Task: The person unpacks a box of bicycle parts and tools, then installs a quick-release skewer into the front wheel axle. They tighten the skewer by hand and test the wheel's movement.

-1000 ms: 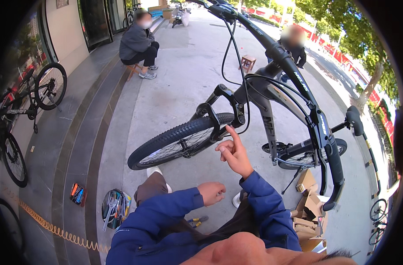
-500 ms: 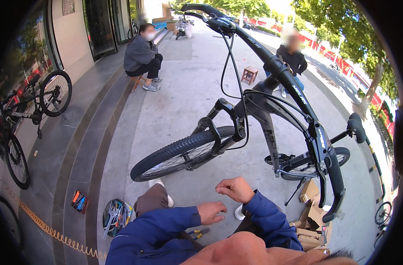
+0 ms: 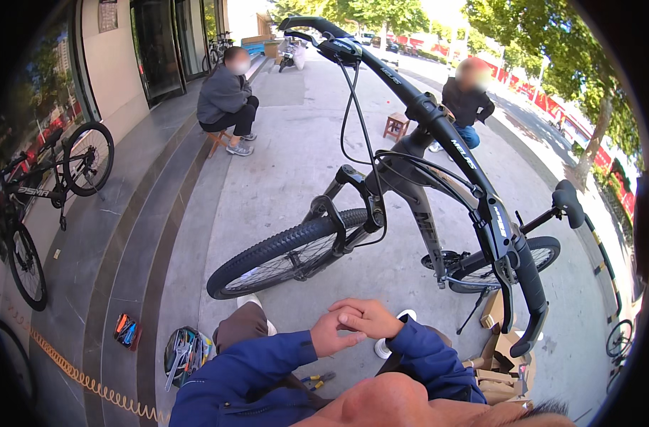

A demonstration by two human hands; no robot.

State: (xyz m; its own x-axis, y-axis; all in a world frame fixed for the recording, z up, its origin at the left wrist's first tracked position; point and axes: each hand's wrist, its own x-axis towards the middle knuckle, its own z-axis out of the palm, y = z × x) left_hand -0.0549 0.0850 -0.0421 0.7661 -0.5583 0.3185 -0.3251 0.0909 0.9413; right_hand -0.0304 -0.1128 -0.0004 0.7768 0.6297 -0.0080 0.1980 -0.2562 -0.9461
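Loosely clasped, my left hand and my right hand meet low in the middle, in front of my body. The right fingers lie over the left ones, which are partly hidden. No tool or part shows in either hand. Just beyond them a black and grey bicycle stands upright, its front tire turned to the left. The bicycle's handlebar slants across the right side, above and apart from my hands. Below my hands, pliers with yellow handles lie on the ground.
A tool bag and a small box of tools sit at left, near a coiled orange hose. Cardboard lies at right. Two people are farther off near a wooden stool. Another bicycle stands left.
My hands were apart, with the right one raised and curled; now they have come together and clasp. The bicycle has shifted slightly left in the view.
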